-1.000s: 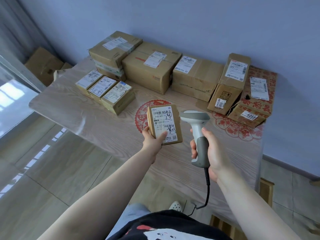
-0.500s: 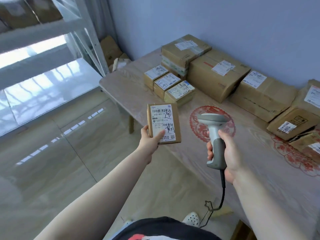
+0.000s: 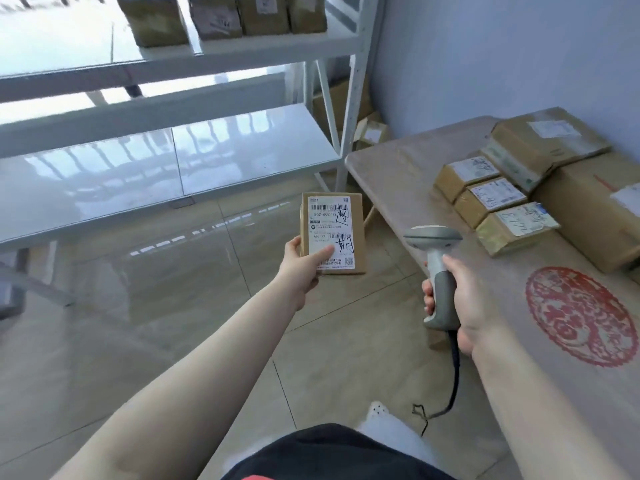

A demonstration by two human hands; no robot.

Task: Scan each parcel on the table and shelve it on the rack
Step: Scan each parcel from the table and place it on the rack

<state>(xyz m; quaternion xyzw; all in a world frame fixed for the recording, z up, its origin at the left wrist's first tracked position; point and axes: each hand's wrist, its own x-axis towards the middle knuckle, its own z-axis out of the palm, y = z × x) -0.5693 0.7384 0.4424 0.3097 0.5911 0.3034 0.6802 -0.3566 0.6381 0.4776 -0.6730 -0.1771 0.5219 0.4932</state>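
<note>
A: Largest items?
B: White rack (image 3: 242, 119), far left, boxes (image 3: 221, 15) on its top shelf; table (image 3: 519, 306), right, stacked with parcels (image 3: 502, 216).

A: Hands?
B: Left hand (image 3: 299, 270) pinches a labelled parcel (image 3: 332, 233) over the floor, between rack and table. Right hand (image 3: 460, 306) wraps the scanner (image 3: 436, 258) handle.

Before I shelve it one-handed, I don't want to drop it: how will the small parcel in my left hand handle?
The small parcel probably feels light: the left hand holds it by one corner. Its flat cardboard faces look stiff, not floppy. The glossy label under the thumb might be slightly slippery.
</note>
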